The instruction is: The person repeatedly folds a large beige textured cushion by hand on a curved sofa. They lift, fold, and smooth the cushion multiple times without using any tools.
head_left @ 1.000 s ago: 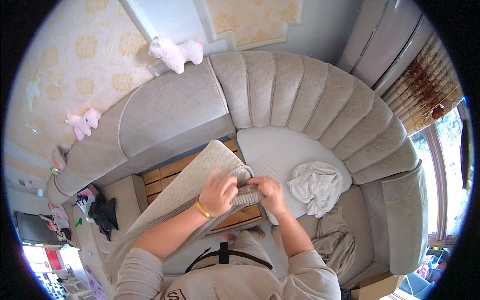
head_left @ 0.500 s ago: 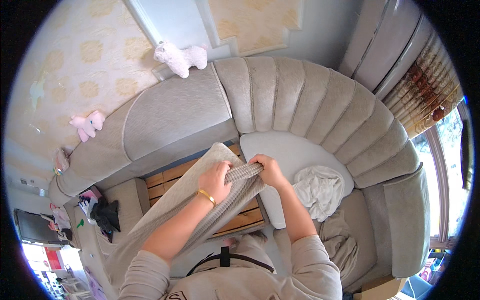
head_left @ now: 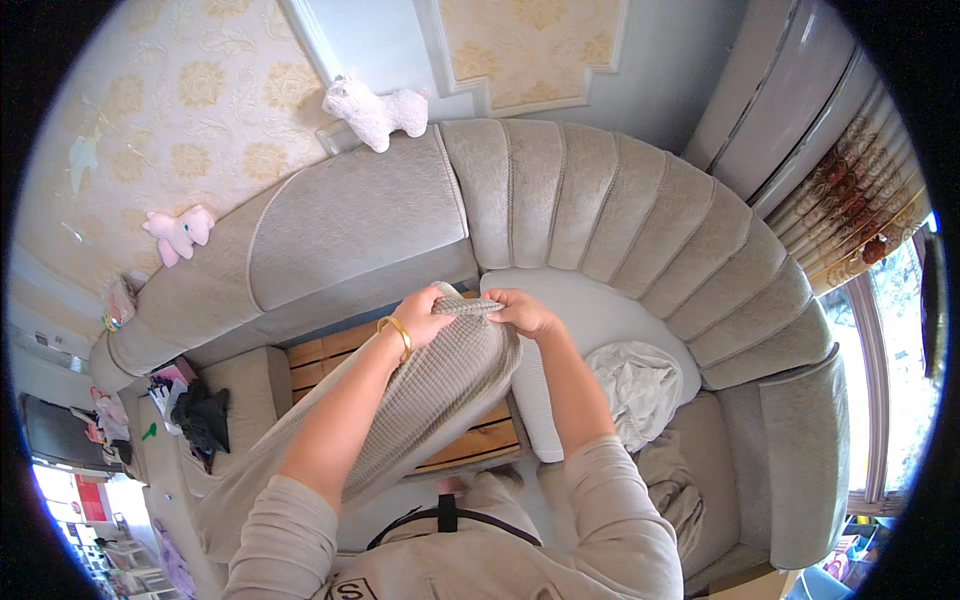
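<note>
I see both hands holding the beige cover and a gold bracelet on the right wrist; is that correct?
No, the head view shows the gold bracelet on the left wrist, not the right. The left hand and right hand do hold the beige cover.

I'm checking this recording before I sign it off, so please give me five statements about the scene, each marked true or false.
1. The left hand and right hand both grip the beige cloth. True.
2. The gold bracelet is on the right wrist. False: it is on the left one.
3. Wooden slats show in the base of the sofa. True.
4. The crumpled white cloth hangs from the curtain. False: it lies on the sofa.
5. A pink stuffed toy is at the sofa's back edge. True.
</note>
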{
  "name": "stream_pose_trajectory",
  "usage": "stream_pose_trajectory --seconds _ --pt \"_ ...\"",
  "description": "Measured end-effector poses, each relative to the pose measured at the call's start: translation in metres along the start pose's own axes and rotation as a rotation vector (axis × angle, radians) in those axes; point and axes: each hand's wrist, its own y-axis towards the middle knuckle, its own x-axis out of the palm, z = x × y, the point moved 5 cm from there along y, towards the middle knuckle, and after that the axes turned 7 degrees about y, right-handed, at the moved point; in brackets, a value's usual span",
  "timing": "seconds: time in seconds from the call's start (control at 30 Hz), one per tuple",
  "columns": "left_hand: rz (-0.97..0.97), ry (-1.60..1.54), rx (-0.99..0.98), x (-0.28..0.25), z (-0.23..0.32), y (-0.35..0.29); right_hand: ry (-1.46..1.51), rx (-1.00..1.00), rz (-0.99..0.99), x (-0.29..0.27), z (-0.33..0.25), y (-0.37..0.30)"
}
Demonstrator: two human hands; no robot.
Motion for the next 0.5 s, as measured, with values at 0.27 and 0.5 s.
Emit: stream_pose_trajectory --seconds 0.27,0.5 --pt "-0.178 0.360 -0.063 -0.013 0.021 0.004 0.186 0.155 -0.113 -0.007 0.009 0.016" --pt "0.061 0.445 0.064 -0.012 -0.007 0.010 0.060 0.158 -0.147 -0.004 0.008 0.026"
